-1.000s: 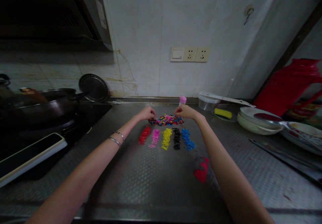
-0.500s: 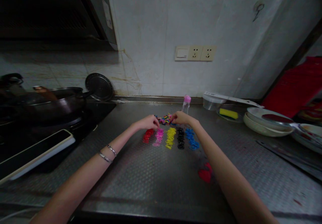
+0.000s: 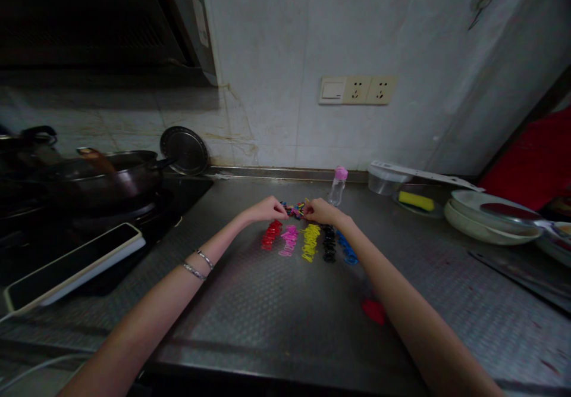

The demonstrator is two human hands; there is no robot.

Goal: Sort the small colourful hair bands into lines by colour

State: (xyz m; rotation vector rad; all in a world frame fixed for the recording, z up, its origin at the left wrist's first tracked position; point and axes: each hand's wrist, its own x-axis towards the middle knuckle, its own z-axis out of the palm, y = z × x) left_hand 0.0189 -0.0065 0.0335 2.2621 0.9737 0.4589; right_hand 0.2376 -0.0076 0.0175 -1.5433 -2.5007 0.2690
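A mixed heap of small coloured loops (image 3: 294,209) lies on the steel counter (image 3: 267,308). In front of it stand sorted rows: red (image 3: 271,234), pink (image 3: 289,239), yellow (image 3: 310,241), black (image 3: 329,243) and blue (image 3: 347,248). My left hand (image 3: 266,209) pinches at the heap's left edge, fingers closed. On the heap's right side my right hand (image 3: 320,210) is closed too. What each pinch holds is too small to name. Two bangles ring my left wrist.
A dark wok (image 3: 104,178) sits on the stove at left, with a phone (image 3: 74,264) lying in front of it. A small pink-capped bottle (image 3: 338,184) stands behind the heap. Bowls and plates (image 3: 486,221), a yellow sponge (image 3: 416,200) and a clear tub (image 3: 384,180) crowd the right. A red scrap (image 3: 373,310) lies near my right forearm.
Both hands have drawn together over the heap, which now shows only between them. The camera has panned left, shifting everything rightwards in view.
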